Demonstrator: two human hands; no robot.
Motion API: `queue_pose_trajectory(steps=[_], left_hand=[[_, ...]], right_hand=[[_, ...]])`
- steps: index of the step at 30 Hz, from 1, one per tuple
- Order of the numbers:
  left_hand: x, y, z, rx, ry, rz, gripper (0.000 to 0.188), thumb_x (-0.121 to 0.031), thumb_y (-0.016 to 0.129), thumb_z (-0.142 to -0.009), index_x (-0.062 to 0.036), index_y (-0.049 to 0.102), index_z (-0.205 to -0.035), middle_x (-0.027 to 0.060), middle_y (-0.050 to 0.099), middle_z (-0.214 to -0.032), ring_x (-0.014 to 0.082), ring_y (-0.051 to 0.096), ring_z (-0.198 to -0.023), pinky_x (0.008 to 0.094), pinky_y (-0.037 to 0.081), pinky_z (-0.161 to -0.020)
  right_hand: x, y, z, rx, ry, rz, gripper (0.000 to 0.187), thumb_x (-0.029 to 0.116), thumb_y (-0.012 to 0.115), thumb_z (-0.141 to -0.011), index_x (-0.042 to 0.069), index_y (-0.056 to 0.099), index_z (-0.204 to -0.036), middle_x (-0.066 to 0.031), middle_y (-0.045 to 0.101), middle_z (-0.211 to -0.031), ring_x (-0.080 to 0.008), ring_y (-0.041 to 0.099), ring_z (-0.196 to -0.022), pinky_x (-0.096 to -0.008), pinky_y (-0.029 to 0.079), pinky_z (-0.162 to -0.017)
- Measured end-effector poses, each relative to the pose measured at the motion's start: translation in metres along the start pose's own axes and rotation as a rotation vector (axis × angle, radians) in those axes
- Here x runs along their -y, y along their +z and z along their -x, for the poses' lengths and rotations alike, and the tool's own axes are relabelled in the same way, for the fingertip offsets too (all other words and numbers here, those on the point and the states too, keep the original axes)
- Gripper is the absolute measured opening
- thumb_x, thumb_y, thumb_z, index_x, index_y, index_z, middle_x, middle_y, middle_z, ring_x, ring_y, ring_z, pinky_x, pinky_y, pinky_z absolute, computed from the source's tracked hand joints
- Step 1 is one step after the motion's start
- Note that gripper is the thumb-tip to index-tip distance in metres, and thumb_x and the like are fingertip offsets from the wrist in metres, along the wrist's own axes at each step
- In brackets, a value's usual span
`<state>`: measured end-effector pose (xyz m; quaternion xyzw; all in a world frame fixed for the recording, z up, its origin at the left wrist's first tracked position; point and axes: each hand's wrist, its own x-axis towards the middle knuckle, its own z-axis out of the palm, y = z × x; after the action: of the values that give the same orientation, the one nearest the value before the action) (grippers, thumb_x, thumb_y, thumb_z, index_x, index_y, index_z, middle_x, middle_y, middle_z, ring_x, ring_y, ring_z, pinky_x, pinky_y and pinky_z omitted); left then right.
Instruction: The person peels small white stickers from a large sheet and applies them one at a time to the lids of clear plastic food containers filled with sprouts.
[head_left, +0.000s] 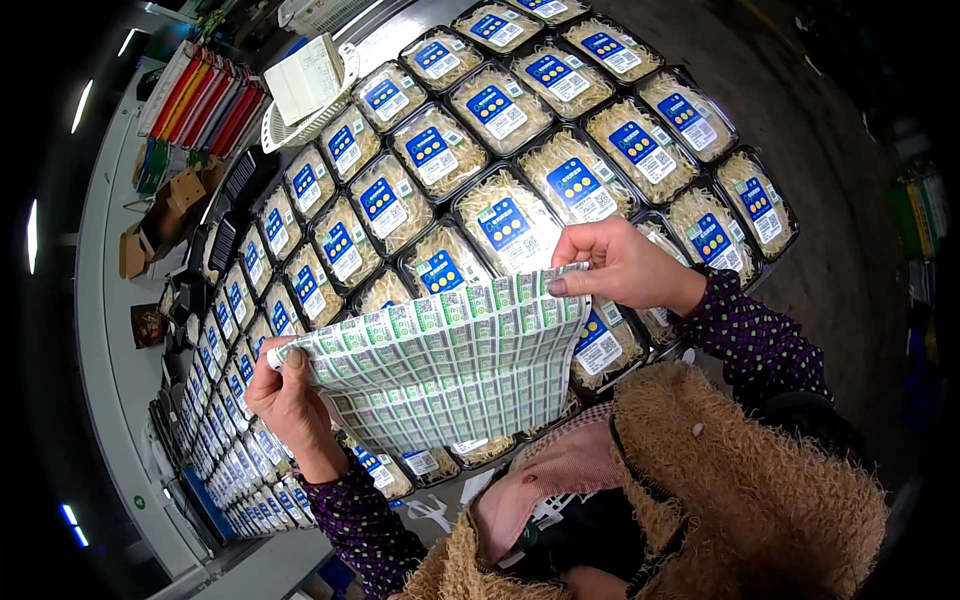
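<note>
A large sheet of small green-and-white stickers [450,365] is stretched between my two hands, sagging in soft folds. My left hand [290,405] pinches its upper left corner, thumb on top. At the upper right corner, my right hand [615,265] grips the edge between thumb and fingers. Beneath and beyond the sheet lie rows of black trays of bean sprouts under clear film, each with a blue-and-white label. One such tray [505,220] sits just past the sheet's far edge, and another [603,345] is partly covered near my right wrist.
Packed trays spread over the table, far back and to the left. A white plastic basket [318,118] holding a paper pad [303,80] stands at the back left. Beyond are an open cardboard box [172,210] and hanging coloured folders [205,105]. Dark floor [815,235] lies at right.
</note>
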<state>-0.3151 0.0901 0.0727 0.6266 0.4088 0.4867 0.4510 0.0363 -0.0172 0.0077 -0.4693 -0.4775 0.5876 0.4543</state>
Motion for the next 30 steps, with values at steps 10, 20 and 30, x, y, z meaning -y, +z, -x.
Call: queue_pose_trajectory(steps=[10, 20, 30], left_hand=[[-0.007, -0.002, -0.003, 0.082, -0.011, -0.034, 0.019, -0.010, 0.064, -0.089, 0.0076, 0.064, -0.096, 0.0104, 0.064, -0.095, 0.0119, 0.058, -0.079, 0.0227, 0.045, -0.073], [-0.010, 0.008, -0.006, 0.101, 0.009, -0.103, 0.018, -0.011, 0.064, -0.090, 0.0063, 0.064, -0.093, 0.0048, 0.061, -0.086, 0.0081, 0.052, -0.073, 0.0202, 0.039, -0.067], [-0.007, 0.026, -0.003, 0.036, -0.092, -0.076, 0.013, -0.007, 0.067, -0.087, 0.0051, 0.066, -0.093, -0.0007, 0.061, -0.077, 0.0035, 0.048, -0.065, 0.0174, 0.037, -0.060]], right_hand=[[-0.006, -0.002, 0.005, 0.047, 0.003, -0.050, 0.018, 0.018, 0.066, -0.089, 0.001, 0.062, -0.085, 0.0033, 0.058, -0.067, -0.0005, 0.049, -0.059, -0.0180, 0.038, -0.052], [-0.004, -0.004, -0.007, 0.014, -0.352, 0.442, 0.023, 0.020, 0.072, -0.082, 0.000, 0.064, -0.090, -0.0033, 0.059, -0.070, -0.0131, 0.058, -0.063, -0.0263, 0.046, -0.058], [0.005, 0.015, -0.017, -0.015, -0.464, 0.621, 0.009, 0.007, 0.070, -0.075, 0.002, 0.067, -0.082, -0.0075, 0.064, -0.078, -0.0231, 0.063, -0.071, -0.0324, 0.048, -0.061]])
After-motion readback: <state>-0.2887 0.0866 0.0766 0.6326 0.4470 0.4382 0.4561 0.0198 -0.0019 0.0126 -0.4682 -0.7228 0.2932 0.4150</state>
